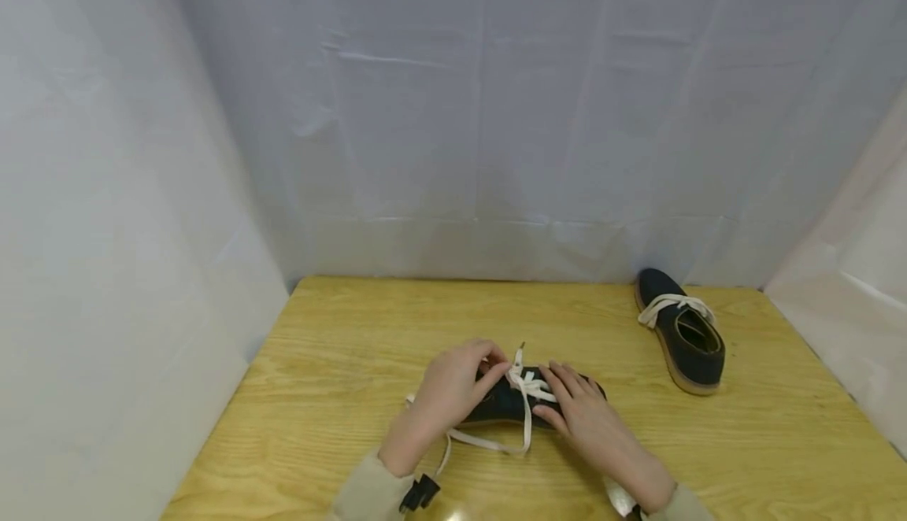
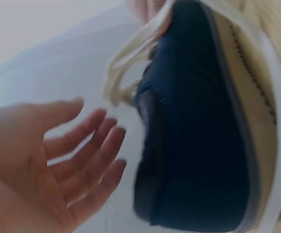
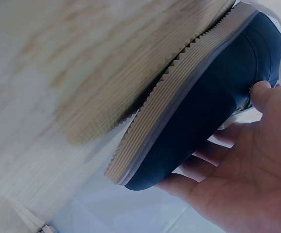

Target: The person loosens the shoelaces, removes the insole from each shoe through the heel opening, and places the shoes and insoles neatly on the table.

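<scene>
A dark blue shoe (image 1: pixel 501 408) with white laces (image 1: pixel 527 428) lies on the table, its toe to the right. My right hand (image 1: pixel 586 420) holds the front of it, thumb on the near side and fingers across the top. At the heel end, my left hand (image 1: pixel 452 386) hovers by the knot with its fingers loosely bent. The left wrist view shows that hand's fingertips (image 2: pixel 101 114) apart from the shoe and laces. One lace end stands up above the knot; another length droops over the near side onto the table.
A matching dark shoe (image 1: pixel 697 356) with tied white laces stands at the back right of the wooden table (image 1: pixel 340 348). Pale sheeting (image 1: pixel 453 151) rises behind the table and on both sides. A black clip and cord (image 1: pixel 423 492) hang by the left sleeve.
</scene>
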Tool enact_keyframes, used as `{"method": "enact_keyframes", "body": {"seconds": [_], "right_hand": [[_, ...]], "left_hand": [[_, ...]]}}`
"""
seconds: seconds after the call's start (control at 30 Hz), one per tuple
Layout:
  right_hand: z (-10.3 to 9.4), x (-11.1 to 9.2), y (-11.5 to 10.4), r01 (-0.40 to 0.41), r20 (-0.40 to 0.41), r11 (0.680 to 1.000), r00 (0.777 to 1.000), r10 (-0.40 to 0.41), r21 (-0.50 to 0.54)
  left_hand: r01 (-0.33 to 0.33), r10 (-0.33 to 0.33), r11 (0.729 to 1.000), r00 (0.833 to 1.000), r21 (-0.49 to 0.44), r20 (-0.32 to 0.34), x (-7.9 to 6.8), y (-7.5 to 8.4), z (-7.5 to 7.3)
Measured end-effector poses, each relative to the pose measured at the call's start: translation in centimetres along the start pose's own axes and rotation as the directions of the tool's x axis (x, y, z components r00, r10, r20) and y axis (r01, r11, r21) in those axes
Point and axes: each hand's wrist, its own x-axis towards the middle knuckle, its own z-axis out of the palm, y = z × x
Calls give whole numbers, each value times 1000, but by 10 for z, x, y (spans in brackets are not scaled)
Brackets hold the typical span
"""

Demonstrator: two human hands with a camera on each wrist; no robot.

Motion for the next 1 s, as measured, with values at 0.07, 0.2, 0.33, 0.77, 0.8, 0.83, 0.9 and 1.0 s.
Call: {"method": "enact_keyframes", "body": {"seconds": [0.07, 0.2, 0.33, 0.77, 0.8, 0.83, 0.9, 1.0], "right_hand": [[0, 0, 0, -3, 4, 1000, 1000, 3, 1], [0, -1, 0, 2, -13, 1000, 1000, -1, 6], [1, -2, 2, 22, -46, 1000, 999, -22, -4], [2, 0, 0, -2, -23, 1000, 1000, 1, -9], [2, 0, 0, -2, -23, 1000, 1000, 2, -7], [3, 0, 0, -3, -24, 1000, 1000, 2, -9], [3, 0, 0, -5, -27, 1000, 1000, 4, -6], [3, 0, 1, -8, -25, 1000, 1000, 8, -4]], "left_hand": [[24, -23, 999, 999, 37, -31, 0, 1, 5], [55, -53, 997, 998, 48, -41, -1, 3, 12], [99, -98, 995, 995, 17, -29, 0, 4, 19], [87, -100, 993, 979, -78, -177, 4, -10, 10], [76, -94, 992, 977, -96, -194, 5, -10, 8], [59, -82, 992, 974, -112, -212, 7, -10, 6], [16, -53, 990, 964, -142, -259, 12, -9, 2], [-65, 1, 980, 947, -188, -321, 22, -8, -6]]}}
